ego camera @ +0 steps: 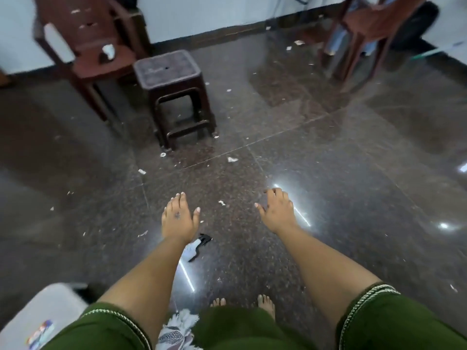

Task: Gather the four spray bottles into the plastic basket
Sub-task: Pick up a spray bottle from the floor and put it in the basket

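Both my arms reach forward over a dark polished floor. My left hand [180, 216] is empty, fingers spread, palm down. My right hand [277, 208] is also empty with its fingers loosely apart. A spray bottle [195, 247] with a black trigger head and a clear or white body lies on its side on the floor, just below my left wrist and partly hidden by my forearm. No other spray bottle shows. No plastic basket is clearly in view.
A dark brown plastic stool [174, 97] stands ahead, next to a brown plastic chair [96, 44] at the back left. Another chair [374, 29] is at the back right. A grey-white object [43, 314] sits at the lower left. Paper scraps litter the floor.
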A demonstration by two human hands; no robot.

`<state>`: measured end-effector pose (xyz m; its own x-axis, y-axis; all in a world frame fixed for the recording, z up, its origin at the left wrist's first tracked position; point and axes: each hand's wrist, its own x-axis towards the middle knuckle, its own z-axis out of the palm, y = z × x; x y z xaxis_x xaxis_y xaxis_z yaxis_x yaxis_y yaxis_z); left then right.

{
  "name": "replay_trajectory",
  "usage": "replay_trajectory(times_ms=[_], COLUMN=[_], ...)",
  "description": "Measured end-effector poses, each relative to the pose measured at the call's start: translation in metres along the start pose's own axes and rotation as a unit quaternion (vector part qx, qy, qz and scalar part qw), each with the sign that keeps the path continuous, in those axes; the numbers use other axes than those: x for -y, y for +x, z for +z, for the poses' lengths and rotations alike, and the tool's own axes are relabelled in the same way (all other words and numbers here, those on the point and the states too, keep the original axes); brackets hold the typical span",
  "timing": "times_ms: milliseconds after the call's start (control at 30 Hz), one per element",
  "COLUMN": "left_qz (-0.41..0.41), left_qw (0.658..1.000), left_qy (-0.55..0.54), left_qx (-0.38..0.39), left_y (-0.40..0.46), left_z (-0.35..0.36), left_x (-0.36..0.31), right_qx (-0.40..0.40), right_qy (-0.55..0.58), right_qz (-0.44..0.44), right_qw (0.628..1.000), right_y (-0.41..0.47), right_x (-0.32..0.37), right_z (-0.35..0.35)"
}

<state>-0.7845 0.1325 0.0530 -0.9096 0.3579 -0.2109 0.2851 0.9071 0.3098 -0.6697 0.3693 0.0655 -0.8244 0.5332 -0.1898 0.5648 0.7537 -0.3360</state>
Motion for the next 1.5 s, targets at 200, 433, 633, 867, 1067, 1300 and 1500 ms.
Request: replay_trajectory(times_ms=[200,433,633,867,1067,1300,1500], left_qz=[-0.184,-0.315,-0.375,-0.441,-0.469,-0.478,-0.472], left_qw=[0.98,0.94,0.901,0.852,0.821,0.785,0.779], left_qy=[-0.073,-0.13,-0.194,-0.264,-0.307,-0.375,-0.4], left_qx=[-0.015,0.02,0.097,0.105,0.112,0.118,0.099], left_y=[-0.022,-0.01,0.04,0.106,0.132,0.126,0.139], left_z=[0.025,0.098,0.213,0.367,0.474,0.564,0.54], left_x=[0.036,0.077,0.133,0.215,0.256,0.294,0.283], right_qx=[0.108,0.203,0.257,0.308,0.349,0.402,0.403], right_qy=[-0.035,-0.056,-0.032,-0.037,-0.057,-0.092,-0.075], right_qz=[-0.085,-0.135,-0.1,-0.079,-0.045,-0.025,0.021], right_qw=[0.99,0.968,0.961,0.947,0.934,0.911,0.912], right_y=[0.041,0.085,0.13,0.184,0.21,0.211,0.214], right_x=[0.028,0.056,0.062,0.038,0.019,0.006,0.01], right_z=[0.039,0.146,0.287,0.479,0.601,0.666,0.677])
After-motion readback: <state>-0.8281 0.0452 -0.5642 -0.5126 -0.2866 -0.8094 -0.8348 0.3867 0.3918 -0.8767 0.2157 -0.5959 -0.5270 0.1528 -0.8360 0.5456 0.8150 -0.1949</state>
